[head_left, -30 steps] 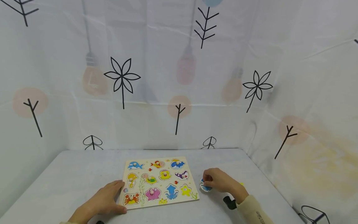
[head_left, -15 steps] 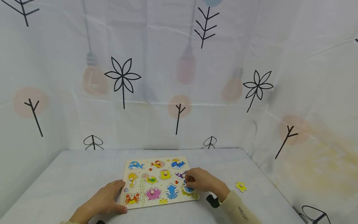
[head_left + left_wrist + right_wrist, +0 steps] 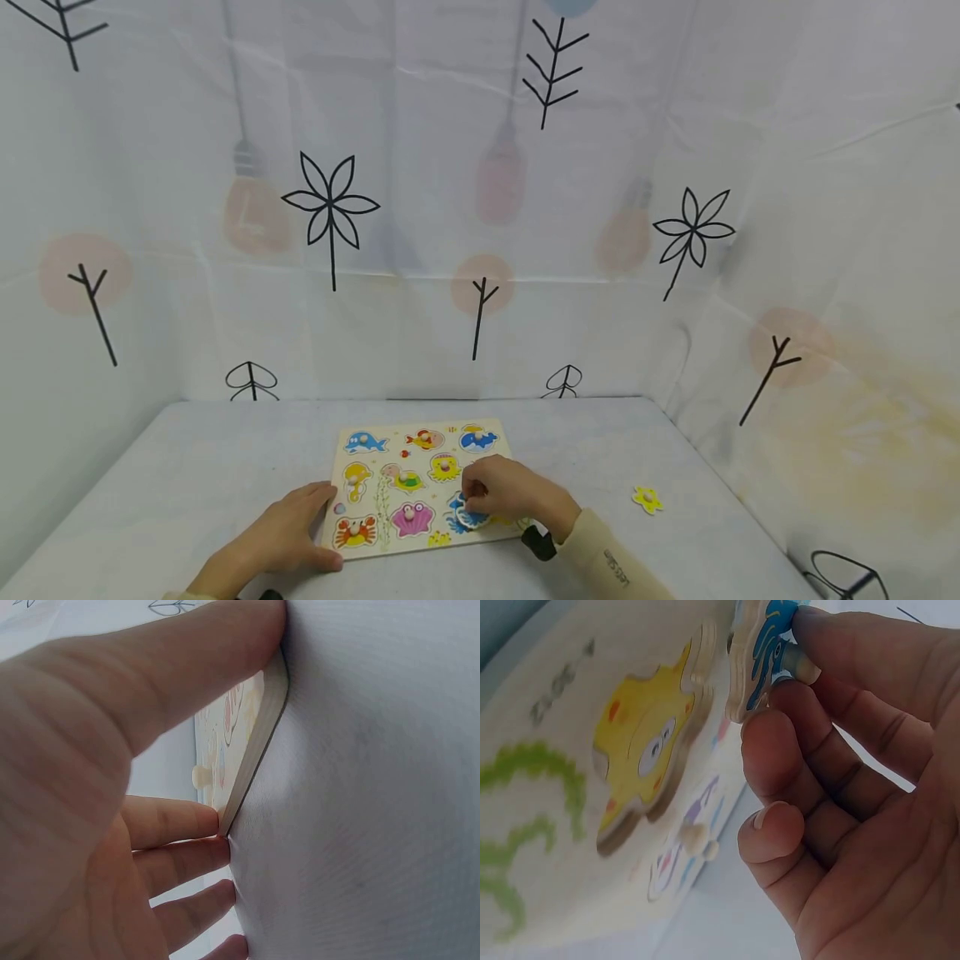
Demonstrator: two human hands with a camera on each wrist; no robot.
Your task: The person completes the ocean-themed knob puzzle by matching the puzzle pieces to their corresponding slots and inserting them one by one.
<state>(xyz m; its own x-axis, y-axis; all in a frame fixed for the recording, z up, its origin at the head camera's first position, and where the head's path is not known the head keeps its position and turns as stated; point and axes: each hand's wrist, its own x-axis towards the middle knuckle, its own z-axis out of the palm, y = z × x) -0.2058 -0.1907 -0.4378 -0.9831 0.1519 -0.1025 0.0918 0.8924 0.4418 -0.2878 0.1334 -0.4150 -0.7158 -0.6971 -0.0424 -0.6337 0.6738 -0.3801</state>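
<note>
In the head view the wooden knob puzzle board (image 3: 360, 552) lies on the table with colourful sea animals on it. My left hand (image 3: 277, 533) touches its near left corner, thumb at the front edge and straight fingers along the left side. Seen from the left wrist, the fingertips (image 3: 217, 821) meet the board's edge. My right hand (image 3: 517, 492) pinches a blue squid puzzle piece (image 3: 472, 517) over the blue squid picture. The right wrist view shows this piece (image 3: 769, 652) held on edge, its knob between thumb and fingers. The yellow starfish recess (image 3: 645, 742) shows beside it.
A yellow starfish piece (image 3: 647, 500) lies on the white-covered table (image 3: 600, 442), right of the board. Knobbed pieces such as the crab (image 3: 356, 531) and pink shell (image 3: 412, 518) sit in the board. A patterned white curtain (image 3: 420, 333) hangs around the table.
My right hand has carried the blue squid piece left from the table onto the board, past the starfish recess to the squid picture. The left hand has stayed at the corner.
</note>
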